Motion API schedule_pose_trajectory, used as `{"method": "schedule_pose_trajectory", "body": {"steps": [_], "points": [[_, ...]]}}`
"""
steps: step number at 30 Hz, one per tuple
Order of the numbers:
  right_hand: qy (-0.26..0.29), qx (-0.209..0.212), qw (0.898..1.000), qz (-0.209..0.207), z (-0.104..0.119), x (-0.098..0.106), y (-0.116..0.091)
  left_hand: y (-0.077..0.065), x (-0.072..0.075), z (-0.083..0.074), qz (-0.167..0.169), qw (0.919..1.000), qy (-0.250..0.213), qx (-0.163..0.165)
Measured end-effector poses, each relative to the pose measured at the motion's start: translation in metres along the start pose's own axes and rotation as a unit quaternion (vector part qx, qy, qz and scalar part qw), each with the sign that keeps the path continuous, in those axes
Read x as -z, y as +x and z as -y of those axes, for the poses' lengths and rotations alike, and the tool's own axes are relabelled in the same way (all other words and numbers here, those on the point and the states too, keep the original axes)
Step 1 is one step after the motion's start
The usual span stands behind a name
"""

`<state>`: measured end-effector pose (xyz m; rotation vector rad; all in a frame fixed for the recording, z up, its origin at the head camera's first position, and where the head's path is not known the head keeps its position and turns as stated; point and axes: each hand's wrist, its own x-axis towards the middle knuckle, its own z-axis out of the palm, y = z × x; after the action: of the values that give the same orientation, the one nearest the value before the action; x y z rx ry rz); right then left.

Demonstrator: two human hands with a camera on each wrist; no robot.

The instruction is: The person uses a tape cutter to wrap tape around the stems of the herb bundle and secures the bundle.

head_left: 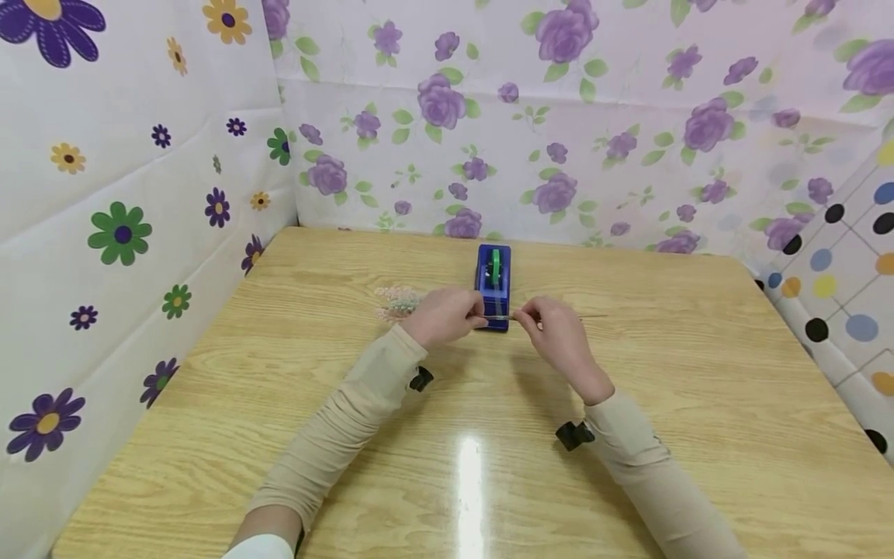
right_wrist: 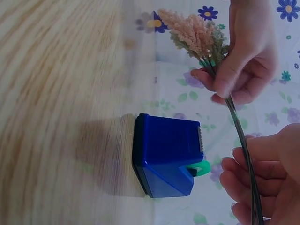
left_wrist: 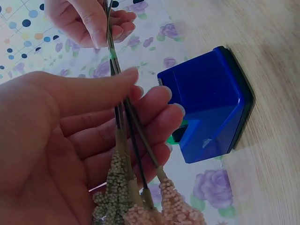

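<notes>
A small bunch of artificial flowers (right_wrist: 194, 35), with pink and grey-green heads on thin dark stems (right_wrist: 240, 129), is held sideways between both hands. My left hand (head_left: 445, 317) pinches the stems just below the heads, thumb against fingers. Farther down, my right hand (head_left: 557, 334) pinches the same stems between thumb and fingers, and the stem ends stick out past it to the right. Between the hands, a shiny greenish band (left_wrist: 112, 54) shows on the stems. Directly behind stands a blue tape dispenser (right_wrist: 171, 143) with a green-cored roll (head_left: 496, 266); the stems cross over its front end.
The wood-grain table (head_left: 335, 272) carries the dispenser near its far edge. Floral sheeting (head_left: 503, 132) hangs behind and at the left, with dotted sheeting (head_left: 831, 287) at the right. Black wrist cameras (head_left: 574, 435) sit under both beige sleeves.
</notes>
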<state>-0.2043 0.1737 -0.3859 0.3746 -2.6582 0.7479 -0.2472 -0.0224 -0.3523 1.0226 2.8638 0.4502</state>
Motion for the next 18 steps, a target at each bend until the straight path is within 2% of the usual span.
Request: {"method": "schedule_pose_trajectory", "body": {"steps": [10, 18], "points": [[-0.002, 0.007, 1.000, -0.011, 0.0017, -0.0014, 0.0003, 0.0045, -0.0035, -0.0002, 0.001, 0.9999, 0.011, -0.011], [-0.020, -0.014, 1.000, 0.018, 0.0012, -0.0019, 0.0047, 0.0066, -0.0045, 0.0020, -0.008, 0.9999, 0.008, -0.001]]}}
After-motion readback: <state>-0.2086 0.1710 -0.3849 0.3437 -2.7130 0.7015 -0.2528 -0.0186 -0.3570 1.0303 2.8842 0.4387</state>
